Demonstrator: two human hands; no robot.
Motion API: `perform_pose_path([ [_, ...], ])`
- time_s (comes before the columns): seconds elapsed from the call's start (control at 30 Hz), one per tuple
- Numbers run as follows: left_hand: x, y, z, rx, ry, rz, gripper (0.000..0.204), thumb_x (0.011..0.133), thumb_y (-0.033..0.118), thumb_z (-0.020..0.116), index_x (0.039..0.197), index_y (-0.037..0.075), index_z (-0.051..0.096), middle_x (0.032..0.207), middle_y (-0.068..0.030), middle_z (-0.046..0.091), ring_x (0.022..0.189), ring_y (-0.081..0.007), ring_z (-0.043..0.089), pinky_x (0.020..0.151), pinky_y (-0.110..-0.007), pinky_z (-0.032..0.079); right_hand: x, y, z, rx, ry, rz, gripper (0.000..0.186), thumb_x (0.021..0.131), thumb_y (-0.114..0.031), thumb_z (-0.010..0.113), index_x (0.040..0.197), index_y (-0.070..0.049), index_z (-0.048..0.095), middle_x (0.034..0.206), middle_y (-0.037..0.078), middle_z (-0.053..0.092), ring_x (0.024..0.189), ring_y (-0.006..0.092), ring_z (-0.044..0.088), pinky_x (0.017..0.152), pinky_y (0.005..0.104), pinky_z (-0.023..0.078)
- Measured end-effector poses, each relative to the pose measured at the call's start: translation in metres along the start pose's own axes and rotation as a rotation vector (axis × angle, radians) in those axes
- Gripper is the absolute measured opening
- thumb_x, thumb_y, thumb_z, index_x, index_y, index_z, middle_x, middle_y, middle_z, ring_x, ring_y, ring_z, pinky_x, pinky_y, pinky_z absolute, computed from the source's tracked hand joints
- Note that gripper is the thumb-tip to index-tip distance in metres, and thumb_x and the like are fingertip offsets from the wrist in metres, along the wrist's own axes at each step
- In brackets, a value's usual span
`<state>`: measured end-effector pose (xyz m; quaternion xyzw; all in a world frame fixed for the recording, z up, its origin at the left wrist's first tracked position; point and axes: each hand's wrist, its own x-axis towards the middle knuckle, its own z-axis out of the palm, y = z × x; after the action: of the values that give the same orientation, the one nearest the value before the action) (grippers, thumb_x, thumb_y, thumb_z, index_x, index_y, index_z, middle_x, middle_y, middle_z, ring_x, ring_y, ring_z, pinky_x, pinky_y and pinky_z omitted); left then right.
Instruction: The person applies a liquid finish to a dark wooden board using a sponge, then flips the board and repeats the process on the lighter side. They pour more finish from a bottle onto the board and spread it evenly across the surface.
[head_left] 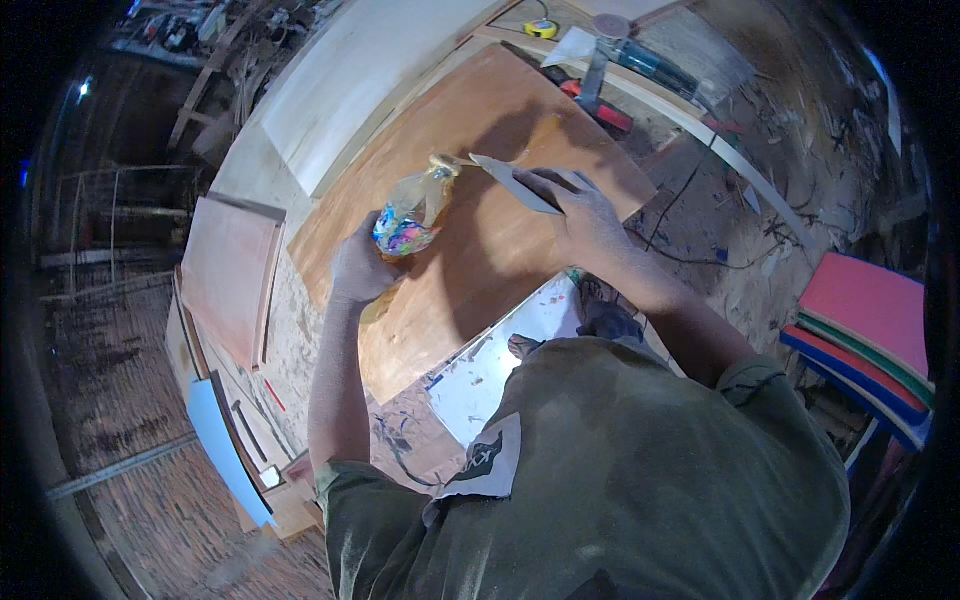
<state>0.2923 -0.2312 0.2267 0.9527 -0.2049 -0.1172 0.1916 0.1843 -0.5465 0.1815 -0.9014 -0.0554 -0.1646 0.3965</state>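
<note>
My left hand is closed around the lower side of a clear, colourfully patterned plastic container, held tilted over a brown wooden board. Yellowish, sticky-looking matter coats the container's upper rim. In my right hand is a thin, flat grey scraper, gripped by its near end. The scraper's far tip points left, close to the container's rim; whether they touch I cannot tell. A glossy yellowish smear shows on the board just below my left hand. Shadows of both hands darken the board's middle.
Beyond the board lie a yellow tape measure, an angle grinder and a red-and-black tool. A pale panel lies at the far left. Coloured sheets are stacked at right. A hammer rests at lower left.
</note>
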Motion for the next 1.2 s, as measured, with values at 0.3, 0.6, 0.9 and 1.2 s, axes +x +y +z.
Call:
perform_pose_path([
  [0.3, -0.081, -0.077, -0.007, -0.765, 0.223, 0.002, 0.062, 0.069, 0.007, 0.086, 0.124, 0.001, 0.056, 0.115, -0.0092, 0.068, 0.101, -0.0192, 0.067, 0.090, -0.035, 0.054, -0.004, -0.015, 0.053, -0.446, -0.123, 0.142, 0.042, 0.087, -0.008, 0.057, 0.128, -0.015, 0.062, 0.121, 0.010, 0.064, 0.110, 0.0354, 0.060, 0.091, 0.0455, 0.051],
  [0.6, -0.222, -0.230, 0.011, -0.983, 1.087, -0.315, 0.072, 0.072, -0.009, 0.081, 0.136, -0.003, 0.049, 0.130, -0.0152, 0.058, 0.111, -0.0238, 0.062, 0.102, -0.039, 0.049, 0.030, 0.052, 0.013, -0.569, -0.176, 0.049, 0.040, 0.089, -0.013, 0.055, 0.126, -0.020, 0.065, 0.123, 0.006, 0.066, 0.111, 0.0273, 0.064, 0.093, 0.0404, 0.052],
  [0.9, -0.230, -0.290, 0.065, -0.593, 1.283, -0.521, 0.073, 0.072, -0.004, 0.085, 0.136, -0.006, 0.047, 0.130, -0.0161, 0.060, 0.112, -0.0249, 0.061, 0.096, -0.039, 0.053, 0.083, 0.132, 0.015, -0.697, -0.431, -0.053, 0.039, 0.085, -0.010, 0.058, 0.121, -0.020, 0.068, 0.120, 0.004, 0.068, 0.110, 0.0273, 0.064, 0.094, 0.0392, 0.051],
  [1.2, -0.220, -0.271, 0.072, -0.729, 1.253, -0.570, 0.082, 0.075, 0.000, 0.085, 0.143, -0.002, 0.039, 0.138, -0.0166, 0.053, 0.121, -0.0267, 0.056, 0.102, -0.042, 0.050, 0.162, 0.178, 0.002, -0.649, -0.510, -0.323, 0.038, 0.083, -0.020, 0.066, 0.121, -0.022, 0.068, 0.119, 0.004, 0.068, 0.112, 0.0272, 0.063, 0.092, 0.0412, 0.053],
])
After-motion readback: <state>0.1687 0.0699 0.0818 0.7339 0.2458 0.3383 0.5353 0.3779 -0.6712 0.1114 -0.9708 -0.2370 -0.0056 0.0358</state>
